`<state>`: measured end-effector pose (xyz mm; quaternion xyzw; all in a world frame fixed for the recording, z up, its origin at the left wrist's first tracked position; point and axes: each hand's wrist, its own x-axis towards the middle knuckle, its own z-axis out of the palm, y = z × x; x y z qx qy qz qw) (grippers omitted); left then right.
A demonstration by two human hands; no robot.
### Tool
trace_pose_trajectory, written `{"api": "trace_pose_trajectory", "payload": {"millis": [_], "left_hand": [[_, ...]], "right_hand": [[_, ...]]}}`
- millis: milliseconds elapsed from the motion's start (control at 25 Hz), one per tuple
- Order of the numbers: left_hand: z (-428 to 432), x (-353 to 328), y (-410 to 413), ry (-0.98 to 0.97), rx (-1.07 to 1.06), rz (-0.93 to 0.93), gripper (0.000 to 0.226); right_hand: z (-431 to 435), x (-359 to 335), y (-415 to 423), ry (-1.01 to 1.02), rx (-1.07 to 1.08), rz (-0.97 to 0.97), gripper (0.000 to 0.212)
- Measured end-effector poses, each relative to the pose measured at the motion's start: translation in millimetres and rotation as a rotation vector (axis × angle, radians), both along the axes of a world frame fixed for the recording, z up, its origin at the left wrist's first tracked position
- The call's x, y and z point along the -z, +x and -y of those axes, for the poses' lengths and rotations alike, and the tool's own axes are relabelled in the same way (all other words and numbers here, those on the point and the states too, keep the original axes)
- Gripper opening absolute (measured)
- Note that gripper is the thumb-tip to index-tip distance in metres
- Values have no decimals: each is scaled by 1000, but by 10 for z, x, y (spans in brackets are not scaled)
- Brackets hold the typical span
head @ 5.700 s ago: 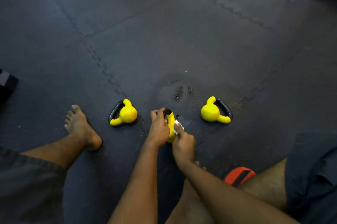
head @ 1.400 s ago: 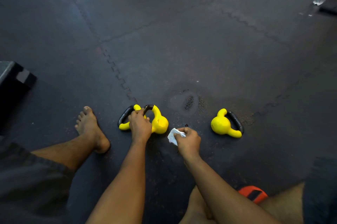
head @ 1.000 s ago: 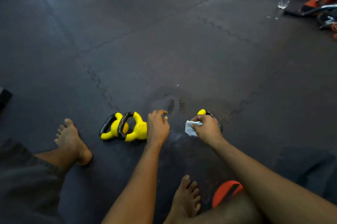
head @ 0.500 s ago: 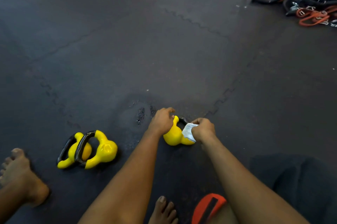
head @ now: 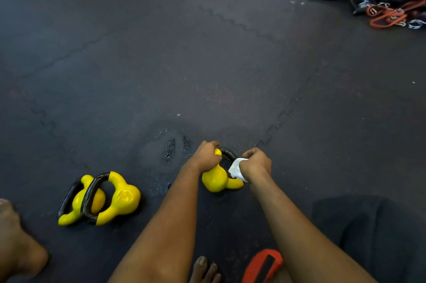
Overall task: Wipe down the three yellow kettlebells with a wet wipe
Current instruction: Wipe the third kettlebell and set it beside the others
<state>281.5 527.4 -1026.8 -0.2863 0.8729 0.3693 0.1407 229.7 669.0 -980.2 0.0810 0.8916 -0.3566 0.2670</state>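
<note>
lower centre of frame: left hand (head: 205,156) grips the kettlebell (head: 215,179) at its handle on the floor; right hand (head: 255,164) pinches the wet wipe (head: 236,168) against it. best to keep it steadied, wipe along the handle, then around the body.

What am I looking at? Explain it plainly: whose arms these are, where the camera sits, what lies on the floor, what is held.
No machine here: a seated person wears one camera on the head, looking down at bare arms and feet. The left hand grips the yellow kettlebell with a black handle. The right hand holds a crumpled white wet wipe against its handle. Two more yellow kettlebells lie side by side on the dark rubber floor mat, to the left.
</note>
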Motion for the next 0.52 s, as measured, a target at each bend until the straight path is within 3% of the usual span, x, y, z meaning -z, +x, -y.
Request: {"api": "trace_pose_trajectory", "payload": {"millis": [520], "left_hand": [[-576, -397, 881, -67, -131, -253, 21]], "right_hand": [[-394, -468, 339, -87, 70, -59, 22]]}}
